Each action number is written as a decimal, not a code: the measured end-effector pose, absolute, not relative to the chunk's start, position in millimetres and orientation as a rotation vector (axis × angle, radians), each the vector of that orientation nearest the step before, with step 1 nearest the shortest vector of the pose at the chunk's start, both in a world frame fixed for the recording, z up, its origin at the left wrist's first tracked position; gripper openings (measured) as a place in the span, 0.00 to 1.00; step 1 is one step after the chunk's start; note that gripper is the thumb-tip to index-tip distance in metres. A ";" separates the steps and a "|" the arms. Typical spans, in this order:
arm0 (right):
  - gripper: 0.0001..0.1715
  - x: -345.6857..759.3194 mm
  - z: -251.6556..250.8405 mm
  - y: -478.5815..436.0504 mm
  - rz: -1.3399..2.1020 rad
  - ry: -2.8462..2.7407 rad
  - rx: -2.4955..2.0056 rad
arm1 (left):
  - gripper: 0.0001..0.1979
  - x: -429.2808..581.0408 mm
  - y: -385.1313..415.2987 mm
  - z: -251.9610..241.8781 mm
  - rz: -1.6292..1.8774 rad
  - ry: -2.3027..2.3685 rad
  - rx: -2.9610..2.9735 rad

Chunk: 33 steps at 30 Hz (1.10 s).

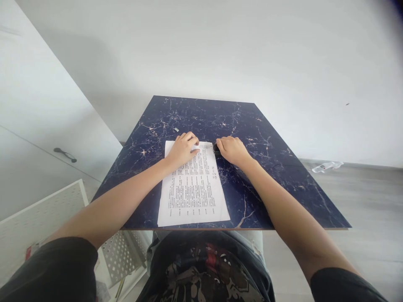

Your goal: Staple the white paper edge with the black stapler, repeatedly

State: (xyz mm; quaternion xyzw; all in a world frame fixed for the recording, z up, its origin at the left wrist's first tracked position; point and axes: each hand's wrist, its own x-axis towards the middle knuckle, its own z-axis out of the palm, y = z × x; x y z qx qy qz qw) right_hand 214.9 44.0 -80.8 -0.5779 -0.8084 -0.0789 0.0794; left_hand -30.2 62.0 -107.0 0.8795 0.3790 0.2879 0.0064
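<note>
A printed sheet of paper [192, 188] lies on a dark blue marbled table [267, 167], with its near edge close to the table's front. My left hand [183, 149] rests on the sheet's far left corner, fingers curled down on it. At the sheet's far right corner my right hand [232, 149] is closed around a small black object [215, 147]. Only a bit of that object shows past the fingers, so what it is stays unclear.
A small pale scrap [176, 129] lies on the table behind my left hand. A white cabinet with a black handle [64, 154] stands at the left, a white perforated panel [47, 218] below it. A clear plastic item [325, 166] lies on the floor at right.
</note>
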 end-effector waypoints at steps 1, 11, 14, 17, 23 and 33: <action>0.31 215.0 -81.1 44.0 -0.236 -2.421 -1.733 | 0.07 -30.2 62.0 -107.2 0.899 1.188 2.751; 0.31 211.9 -82.0 43.2 -0.285 -2.438 -1.744 | 0.06 -30.2 62.2 -107.8 0.920 1.185 2.751; 0.31 209.4 -81.6 41.3 -0.309 -2.430 -1.748 | 0.06 -29.8 61.9 -107.4 0.917 1.183 2.752; 0.31 207.3 -81.9 39.1 -0.332 -2.416 -1.759 | 0.06 -29.6 61.6 -107.0 0.916 1.178 2.748; 0.32 205.1 -83.1 37.2 -0.355 -2.409 -1.781 | 0.06 -29.9 62.1 -107.1 0.922 1.189 2.755; 0.33 202.8 -85.4 36.8 -0.376 -2.418 -1.772 | 0.07 -29.8 63.1 -108.1 0.918 1.194 2.759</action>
